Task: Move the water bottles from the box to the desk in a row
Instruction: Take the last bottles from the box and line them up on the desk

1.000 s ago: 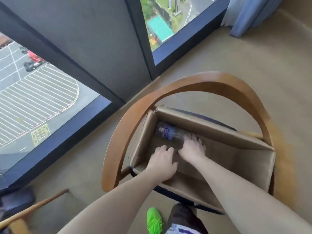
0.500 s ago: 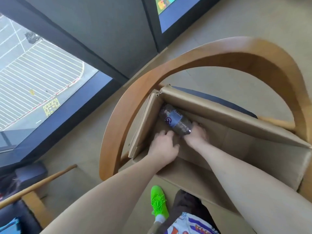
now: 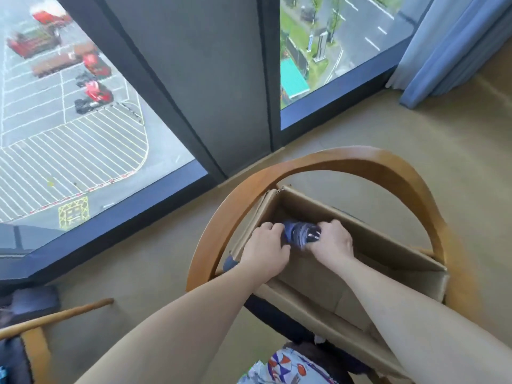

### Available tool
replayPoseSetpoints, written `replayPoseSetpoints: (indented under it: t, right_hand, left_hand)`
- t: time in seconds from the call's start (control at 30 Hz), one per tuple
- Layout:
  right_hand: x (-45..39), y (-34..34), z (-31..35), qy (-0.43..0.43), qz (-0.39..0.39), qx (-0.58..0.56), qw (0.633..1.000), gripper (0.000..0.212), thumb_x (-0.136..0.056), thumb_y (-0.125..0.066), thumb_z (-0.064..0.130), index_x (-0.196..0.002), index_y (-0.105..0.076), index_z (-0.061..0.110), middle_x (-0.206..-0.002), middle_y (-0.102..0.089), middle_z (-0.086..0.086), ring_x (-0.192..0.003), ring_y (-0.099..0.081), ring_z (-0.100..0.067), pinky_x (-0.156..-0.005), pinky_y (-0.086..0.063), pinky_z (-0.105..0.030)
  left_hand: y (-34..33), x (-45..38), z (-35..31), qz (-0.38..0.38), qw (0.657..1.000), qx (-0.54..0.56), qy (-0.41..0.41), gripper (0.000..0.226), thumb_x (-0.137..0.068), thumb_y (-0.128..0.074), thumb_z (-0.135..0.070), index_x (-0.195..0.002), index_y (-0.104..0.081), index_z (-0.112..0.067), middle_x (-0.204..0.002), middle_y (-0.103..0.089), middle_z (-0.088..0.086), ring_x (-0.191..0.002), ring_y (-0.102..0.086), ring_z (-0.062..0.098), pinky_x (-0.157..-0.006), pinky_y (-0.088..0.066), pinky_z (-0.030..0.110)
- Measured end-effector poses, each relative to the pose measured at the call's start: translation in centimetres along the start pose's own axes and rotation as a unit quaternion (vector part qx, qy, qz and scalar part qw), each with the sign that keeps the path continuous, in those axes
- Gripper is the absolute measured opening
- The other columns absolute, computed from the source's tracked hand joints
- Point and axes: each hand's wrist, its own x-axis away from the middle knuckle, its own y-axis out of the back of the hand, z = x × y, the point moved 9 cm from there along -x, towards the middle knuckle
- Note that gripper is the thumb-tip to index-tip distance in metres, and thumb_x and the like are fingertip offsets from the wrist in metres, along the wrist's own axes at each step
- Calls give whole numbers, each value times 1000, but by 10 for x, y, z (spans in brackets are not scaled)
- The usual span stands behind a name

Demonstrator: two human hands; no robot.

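Note:
An open cardboard box (image 3: 388, 253) sits on the seat of a chair with a curved wooden back (image 3: 360, 162). Inside its left end lies a water bottle (image 3: 300, 235) with a dark blue label, blurred by motion. My left hand (image 3: 266, 250) grips the bottle's left end and my right hand (image 3: 333, 243) grips its right end, both inside the box. The bottle's ends are hidden by my fingers. No desk is in view.
Floor-to-ceiling windows (image 3: 83, 120) with dark frames stand just beyond the chair. A blue curtain (image 3: 457, 45) hangs at the upper right. A second wooden chair arm (image 3: 55, 317) shows at lower left. Beige carpet (image 3: 415, 128) surrounds the chair.
Both hands have closed round the bottle's two ends; before, the right hand touched it and the left lay beside it. The bottle looks lifted and turned crosswise. The camera tilted up.

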Motion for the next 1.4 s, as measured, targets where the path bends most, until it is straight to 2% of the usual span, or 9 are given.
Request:
replayPoseSetpoints:
  t: [0.17, 0.27, 0.5, 0.63, 0.93, 1.17, 1.27, 1.33, 1.4]
  right_hand:
    - [56, 47, 42, 49, -31, -52, 997, 65, -58, -96, 38, -115, -73, 18, -110, -59, -6, -100, -65, -29, -82, -48, -30]
    - [95, 77, 75, 96, -69, -96, 988, 39, -57, -96, 32, -79, -69, 17, -98, -63, -11, -85, -64, -28, -70, -48, -28]
    - [246, 117, 194, 307, -114, -183, 927, 44, -72, -90, 34, -55, -52, 21, -77, -53, -10, -69, -51, -20, -59, -35, -29]
    - [340, 104, 256, 368, -129, -287, 875, 41, -88, -75, 43, -75, -56, 9, -84, -55, -10, -72, -54, -19, -66, -41, -31]
    - [566, -56, 407, 460, 115, -404, 783, 23, -91, -67, 45, -98, -68, 22, -94, -72, -5, -91, -69, -28, -92, -57, -52]
    - [770, -215, 466, 520, 297, -354, 719, 31, -83, -71, 50, -89, -69, 19, -85, -69, -8, -84, -71, -26, -85, -60, -54]
    - [855, -284, 474, 533, 367, -307, 698, 40, -76, -73, 54, -71, -60, 16, -63, -59, 0, -61, -60, -15, -73, -62, -43]
    - [915, -331, 472, 545, 421, -277, 670, 36, -75, -74, 48, -71, -60, 15, -56, -57, 1, -51, -57, -10, -57, -56, -31]
    - [975, -380, 464, 553, 479, -232, 641, 29, -78, -74, 37, -73, -58, 13, -59, -57, -4, -57, -59, -15, -63, -60, -38]
  left_hand:
    - [71, 40, -6, -93, 995, 15, -27, 38, -94, -58, -28, -132, -57, -24, -129, -58, 0, -117, -53, 21, -90, -45, 30]
    - [116, 77, -6, -152, 987, 29, -33, 37, -95, -57, -26, -130, -58, -19, -128, -58, 2, -118, -53, 23, -94, -45, 32]
    - [227, 210, 52, -295, 951, 87, 8, 47, -93, -59, -24, -139, -54, -16, -140, -54, 8, -128, -49, 27, -104, -42, 38]
    - [279, 304, 102, -377, 921, 89, 38, 47, -93, -61, -25, -139, -54, -16, -140, -53, 10, -129, -47, 29, -106, -39, 38]
    - [337, 580, 278, -517, 831, 63, 198, 50, -92, -65, -32, -138, -56, -16, -137, -55, 11, -126, -51, 31, -103, -42, 40]
    - [280, 809, 402, -563, 724, 72, 392, 45, -89, -63, -30, -131, -59, -15, -129, -56, 13, -119, -51, 32, -100, -47, 44]
    - [241, 906, 436, -581, 664, 72, 466, 37, -87, -64, -32, -121, -63, -17, -121, -59, 11, -110, -55, 31, -94, -49, 40]
    - [210, 967, 454, -581, 622, 78, 520, 39, -88, -66, -35, -123, -63, -19, -122, -59, 8, -111, -56, 30, -92, -47, 37]
    - [177, 1028, 470, -575, 581, 86, 569, 44, -90, -67, -36, -129, -61, -18, -127, -58, 10, -120, -53, 32, -97, -44, 36]
